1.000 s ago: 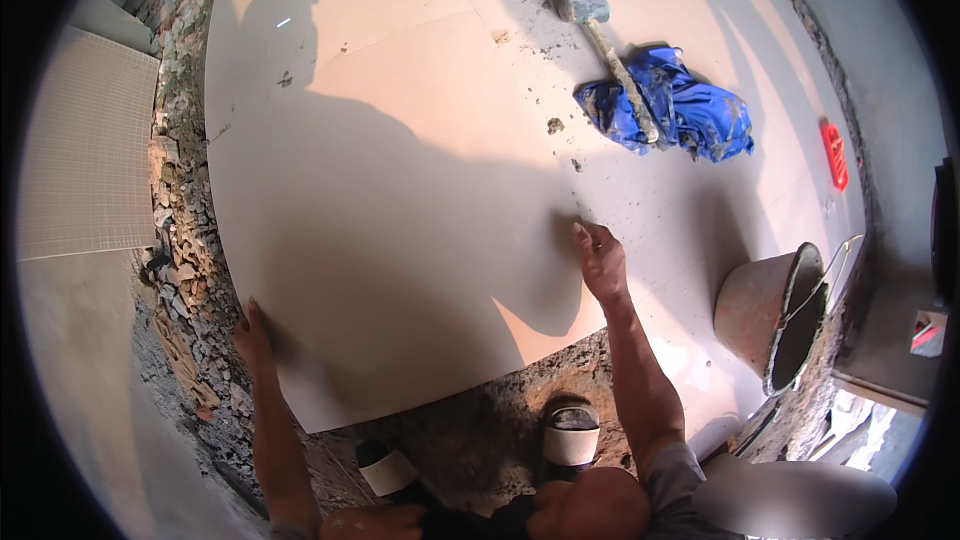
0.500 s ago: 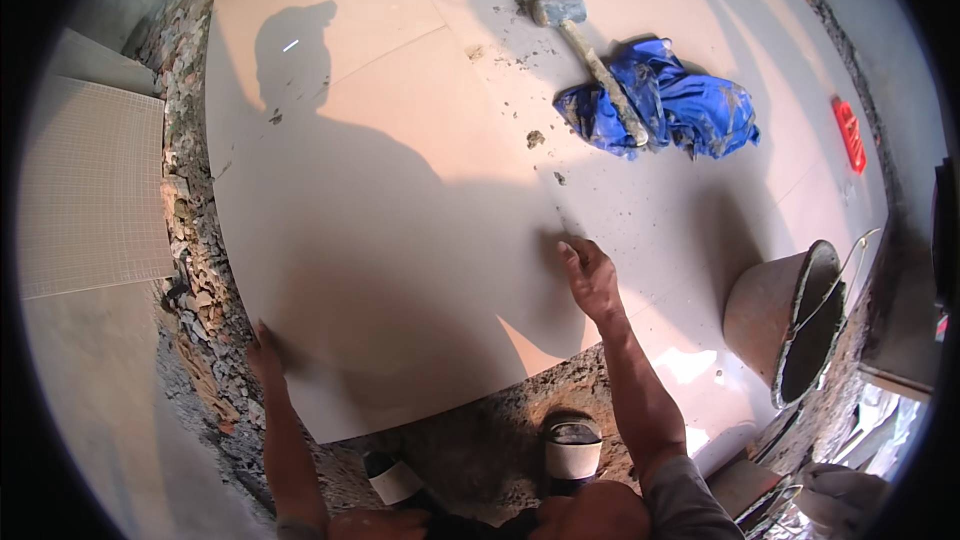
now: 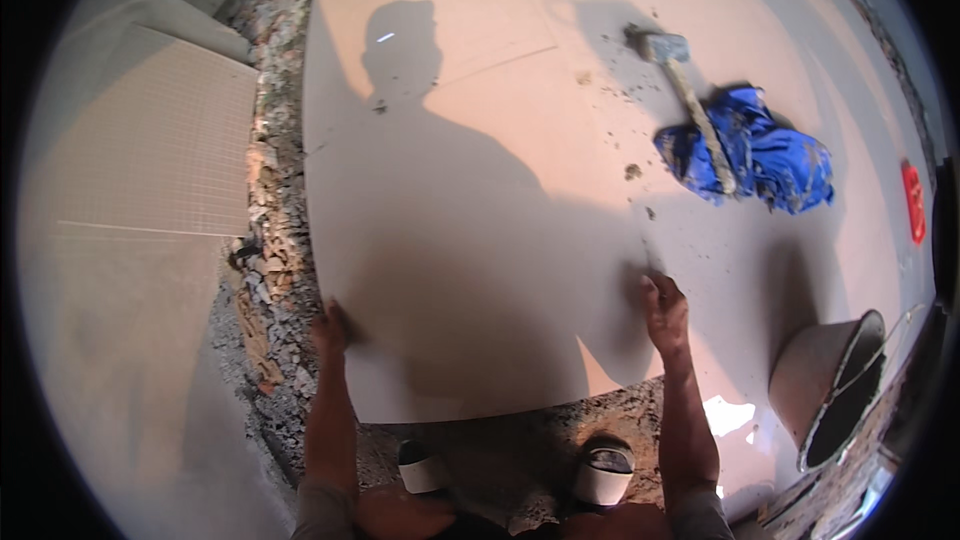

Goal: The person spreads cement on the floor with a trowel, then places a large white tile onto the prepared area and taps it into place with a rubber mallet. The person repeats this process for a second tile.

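- Nearest me, I see two sandals (image 3: pixel 603 478) with white straps, on rough ground.
- My left hand (image 3: pixel 330 330) is at the big tile's (image 3: pixel 480 280) left edge; I can't tell if its fingers grip.
- My right hand (image 3: pixel 667 314) has bent fingers, near the tile's right side. I can't tell if it holds anything.
- The tile lies between my hands.
- A bucket (image 3: pixel 812 378) is off to the right.
- Farther off, a hammer (image 3: pixel 703 122) lies across a blue cloth (image 3: pixel 792 165).
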{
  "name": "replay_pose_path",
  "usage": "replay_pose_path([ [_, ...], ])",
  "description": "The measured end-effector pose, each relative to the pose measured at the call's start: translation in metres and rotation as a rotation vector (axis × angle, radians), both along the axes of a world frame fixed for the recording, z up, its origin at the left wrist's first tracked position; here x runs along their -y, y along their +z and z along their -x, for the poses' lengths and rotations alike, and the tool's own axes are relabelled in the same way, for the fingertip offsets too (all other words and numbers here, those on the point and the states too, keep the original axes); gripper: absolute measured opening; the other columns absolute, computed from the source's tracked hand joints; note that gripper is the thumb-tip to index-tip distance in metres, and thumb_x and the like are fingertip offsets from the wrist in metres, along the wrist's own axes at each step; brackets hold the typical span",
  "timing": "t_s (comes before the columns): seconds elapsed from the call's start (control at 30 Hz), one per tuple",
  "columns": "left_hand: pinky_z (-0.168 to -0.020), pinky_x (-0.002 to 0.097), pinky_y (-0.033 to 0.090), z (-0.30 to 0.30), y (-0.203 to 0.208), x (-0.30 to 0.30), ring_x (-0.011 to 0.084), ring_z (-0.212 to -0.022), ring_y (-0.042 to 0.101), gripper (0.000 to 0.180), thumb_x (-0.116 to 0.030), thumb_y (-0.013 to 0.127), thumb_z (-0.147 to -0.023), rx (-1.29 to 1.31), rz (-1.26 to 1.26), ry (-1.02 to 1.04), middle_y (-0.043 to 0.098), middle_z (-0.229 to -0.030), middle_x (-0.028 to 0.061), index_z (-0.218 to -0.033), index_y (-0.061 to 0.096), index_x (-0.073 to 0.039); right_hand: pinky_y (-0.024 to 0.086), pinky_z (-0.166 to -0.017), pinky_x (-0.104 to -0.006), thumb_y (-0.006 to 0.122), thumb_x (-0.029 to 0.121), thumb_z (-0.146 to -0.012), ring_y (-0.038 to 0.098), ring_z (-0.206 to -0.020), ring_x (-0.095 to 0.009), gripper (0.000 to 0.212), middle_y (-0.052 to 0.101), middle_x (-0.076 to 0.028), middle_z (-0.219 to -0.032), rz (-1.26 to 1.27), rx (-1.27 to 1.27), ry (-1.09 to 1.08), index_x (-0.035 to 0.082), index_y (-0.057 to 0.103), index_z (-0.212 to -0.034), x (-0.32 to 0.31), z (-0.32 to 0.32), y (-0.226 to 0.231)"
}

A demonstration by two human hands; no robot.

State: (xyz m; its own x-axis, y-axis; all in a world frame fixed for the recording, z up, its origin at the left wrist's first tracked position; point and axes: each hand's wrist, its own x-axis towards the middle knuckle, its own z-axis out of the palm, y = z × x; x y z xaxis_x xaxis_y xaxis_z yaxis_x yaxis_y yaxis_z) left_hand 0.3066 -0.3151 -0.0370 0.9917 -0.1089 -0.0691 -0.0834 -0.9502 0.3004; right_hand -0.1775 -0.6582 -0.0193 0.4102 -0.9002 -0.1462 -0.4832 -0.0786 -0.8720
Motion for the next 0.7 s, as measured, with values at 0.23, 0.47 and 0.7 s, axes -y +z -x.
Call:
replay_pose_path([
  [0.23, -0.081, 0.0455, 0.047, 0.003, -0.004, -0.002, 0.039, -0.087, 0.062, 0.068, -0.062, 0.058, -0.081, -0.023, 0.046, 0.044, 0.064, -0.089, 0.0255, -0.094, 0.061, 0.005, 0.046, -0.09, -0.0317, 0.054, 0.027, -0.095, 0.06, -0.103, -0.021, 0.037, 0.065, -0.015, -0.11, -0.077, 0.071, -0.065, -0.002, 0.058, -0.119, 0.002, -0.012, 0.014],
  [0.47, -0.072, 0.0462, 0.047, 0.002, -0.006, 0.0, 0.0374, -0.077, 0.063, 0.066, -0.055, 0.058, -0.085, -0.028, 0.109, -0.018, 0.064, -0.076, 0.0248, -0.085, 0.061, 0.011, 0.046, -0.088, -0.0309, 0.053, 0.023, -0.095, 0.06, -0.101, -0.021, 0.035, 0.065, -0.015, -0.108, 0.025, 0.194, -0.036, -0.002, 0.058, -0.119, -0.002, -0.008, 0.01],
  [0.7, -0.079, 0.0448, 0.046, 0.002, -0.002, 0.003, 0.0381, -0.086, 0.06, 0.07, -0.058, 0.058, -0.084, -0.091, 0.068, -0.029, 0.062, -0.089, 0.0255, -0.096, 0.056, 0.01, 0.049, -0.085, -0.0245, 0.054, 0.008, -0.093, 0.058, -0.105, -0.02, 0.037, 0.056, -0.016, -0.125, -0.142, 0.465, -0.012, -0.005, 0.049, -0.127, 0.002, -0.004, -0.01],
])
